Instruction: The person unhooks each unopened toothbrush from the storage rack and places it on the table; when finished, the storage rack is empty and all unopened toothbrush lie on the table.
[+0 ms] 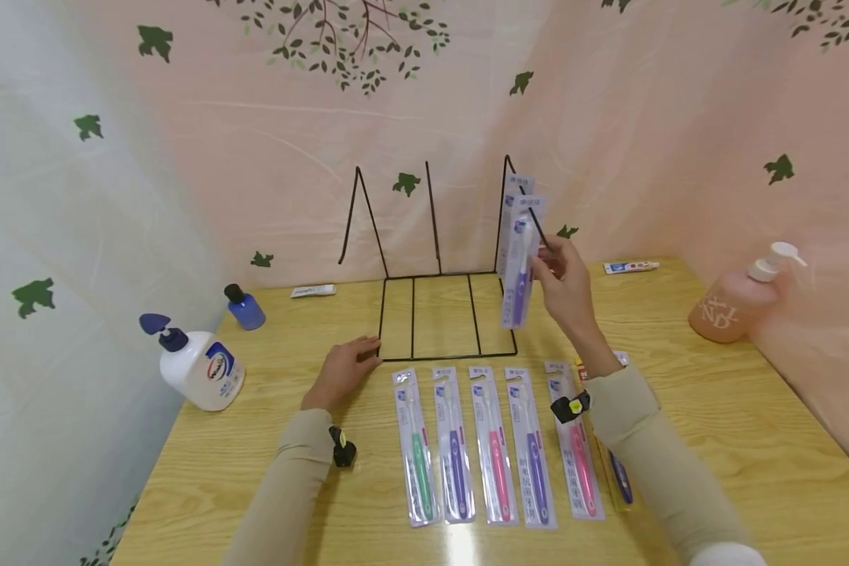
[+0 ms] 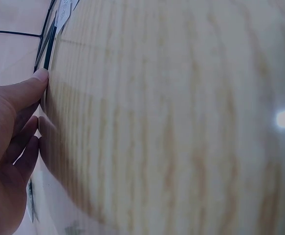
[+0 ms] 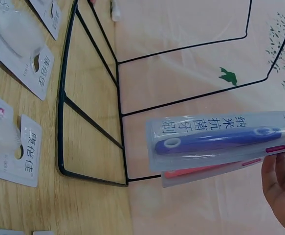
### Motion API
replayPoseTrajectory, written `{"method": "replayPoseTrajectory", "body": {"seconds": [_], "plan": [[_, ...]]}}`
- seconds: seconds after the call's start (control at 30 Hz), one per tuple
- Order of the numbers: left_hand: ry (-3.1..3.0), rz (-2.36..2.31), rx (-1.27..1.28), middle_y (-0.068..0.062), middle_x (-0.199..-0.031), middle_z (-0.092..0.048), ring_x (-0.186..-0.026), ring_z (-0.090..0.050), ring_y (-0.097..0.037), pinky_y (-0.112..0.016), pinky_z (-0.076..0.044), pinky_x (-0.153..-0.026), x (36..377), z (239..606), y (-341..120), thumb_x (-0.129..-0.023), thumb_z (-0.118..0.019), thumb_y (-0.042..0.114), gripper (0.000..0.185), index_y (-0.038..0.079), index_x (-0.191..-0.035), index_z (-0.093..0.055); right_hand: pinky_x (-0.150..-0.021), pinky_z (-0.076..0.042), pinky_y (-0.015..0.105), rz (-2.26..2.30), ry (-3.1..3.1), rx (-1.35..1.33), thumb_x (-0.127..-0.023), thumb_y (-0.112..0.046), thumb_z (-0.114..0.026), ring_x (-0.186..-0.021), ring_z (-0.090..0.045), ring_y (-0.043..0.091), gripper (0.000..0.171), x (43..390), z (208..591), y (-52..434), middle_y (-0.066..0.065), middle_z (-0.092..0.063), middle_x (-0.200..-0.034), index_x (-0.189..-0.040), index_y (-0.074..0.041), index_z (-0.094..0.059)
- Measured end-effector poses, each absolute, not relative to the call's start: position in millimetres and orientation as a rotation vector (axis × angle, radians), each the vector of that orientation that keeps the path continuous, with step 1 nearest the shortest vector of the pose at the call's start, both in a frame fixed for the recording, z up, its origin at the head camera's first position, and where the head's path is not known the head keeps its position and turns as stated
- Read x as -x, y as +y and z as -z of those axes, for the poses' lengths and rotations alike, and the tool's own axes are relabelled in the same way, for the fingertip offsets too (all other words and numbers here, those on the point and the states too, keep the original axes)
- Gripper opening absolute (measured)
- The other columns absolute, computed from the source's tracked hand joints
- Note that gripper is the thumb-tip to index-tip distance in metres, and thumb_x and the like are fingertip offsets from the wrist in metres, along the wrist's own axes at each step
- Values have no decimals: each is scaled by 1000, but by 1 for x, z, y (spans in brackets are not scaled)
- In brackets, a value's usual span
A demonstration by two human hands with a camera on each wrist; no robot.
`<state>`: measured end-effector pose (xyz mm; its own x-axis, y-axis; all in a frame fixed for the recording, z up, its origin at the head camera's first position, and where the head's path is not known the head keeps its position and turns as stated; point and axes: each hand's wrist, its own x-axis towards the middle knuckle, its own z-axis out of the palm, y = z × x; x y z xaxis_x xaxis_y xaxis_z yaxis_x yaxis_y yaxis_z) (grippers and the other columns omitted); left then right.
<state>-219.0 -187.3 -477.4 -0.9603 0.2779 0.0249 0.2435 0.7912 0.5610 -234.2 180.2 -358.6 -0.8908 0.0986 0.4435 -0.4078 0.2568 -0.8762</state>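
Observation:
My right hand (image 1: 567,284) pinches the edge of a packaged purple toothbrush (image 1: 520,287), held upright at the right hook of a black wire rack (image 1: 441,359). Behind it, more toothbrush packs hang on that hook; in the right wrist view one shows a pink toothbrush (image 3: 201,170). At the rack's front left corner, my left hand (image 1: 343,369) grips the wire between thumb and forefinger, its other fingers loosely bent. In front of the rack lie packaged toothbrushes in a row, among them a green one (image 1: 421,472), a purple one (image 1: 535,475) and a pink one (image 1: 582,472).
A white pump bottle (image 1: 201,373) and a small blue bottle (image 1: 246,310) stand at left, with a white tube (image 1: 314,291) behind. To the right are a toothpaste tube (image 1: 630,267) and a pink pump bottle (image 1: 732,306). A yellow-edged pack (image 1: 619,479) lies partly under my right forearm.

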Motion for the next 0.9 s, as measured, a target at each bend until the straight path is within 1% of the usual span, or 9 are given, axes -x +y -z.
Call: {"method": "replayPoseTrajectory", "body": {"seconds": [0.1,0.2,0.3,0.37,0.47,0.53,0.6,0.7,0.9], "plan": [[2924,-908,-427,-7,-142,-51,-136,-42,-29,-48,-35,-112,219,476,-187,-95,-61,23,44,7,-136,-55,-73,-54,19,-1660,-2148,-283,-96,-3,-53,-86,-59,10,32,217,347,180,19,-60,-108,-128,4,-49],[2925,-910,-422,-7,-142,-51,-136,-42,-29,-48,-35,-112,219,476,-186,-95,-61,23,44,8,-136,-55,-73,-53,18,-1656,-2159,-310,-96,-2,-54,-85,-59,8,33,204,342,183,15,-61,-105,-129,3,-51],[2921,-911,-416,-7,-142,-51,-136,-42,-29,-48,-34,-112,219,477,-186,-95,-61,23,44,7,-136,-55,-70,-53,17,-1673,-2149,-343,-95,-4,-56,-82,-59,8,33,199,347,189,7,-62,-99,-127,1,-53],[2920,-910,-417,-7,-142,-51,-136,-42,-29,-48,-34,-112,219,477,-186,-95,-61,23,44,7,-135,-55,-68,-53,16,-1671,-2166,-342,-95,-4,-57,-80,-59,8,31,193,347,192,5,-62,-96,-126,1,-54],[2927,-906,-423,-8,-142,-52,-136,-42,-30,-48,-34,-112,220,478,-187,-95,-61,23,43,7,-135,-55,-67,-53,16,-1656,-2179,-347,-95,-7,-58,-78,-59,7,31,189,355,199,-2,-62,-93,-125,-1,-55],[2933,-900,-426,-8,-141,-52,-135,-43,-30,-48,-35,-112,220,479,-187,-95,-61,23,43,7,-134,-56,-68,-53,16,-1638,-2204,-337,-95,-7,-58,-80,-60,8,32,182,356,202,-1,-63,-95,-126,-2,-55],[2937,-898,-421,-8,-141,-52,-135,-43,-30,-48,-35,-112,220,479,-186,-95,-61,23,43,7,-134,-56,-70,-53,16,-1619,-2221,-335,-95,-10,-59,-83,-60,6,34,179,361,207,-5,-62,-97,-127,-4,-55],[2936,-897,-424,-8,-141,-52,-135,-43,-30,-48,-35,-112,219,477,-186,-94,-61,22,43,6,-134,-56,-73,-52,13,-1571,-2268,-322,-95,-11,-59,-88,-59,4,35,168,359,211,-4,-62,-102,-129,-5,-55],[2935,-892,-421,-8,-141,-52,-135,-43,-30,-48,-36,-111,218,476,-186,-94,-62,22,43,6,-134,-56,-75,-51,11,-1515,-2309,-332,-96,-15,-58,-90,-60,4,36,149,353,216,-2,-62,-105,-131,-9,-55]]}}
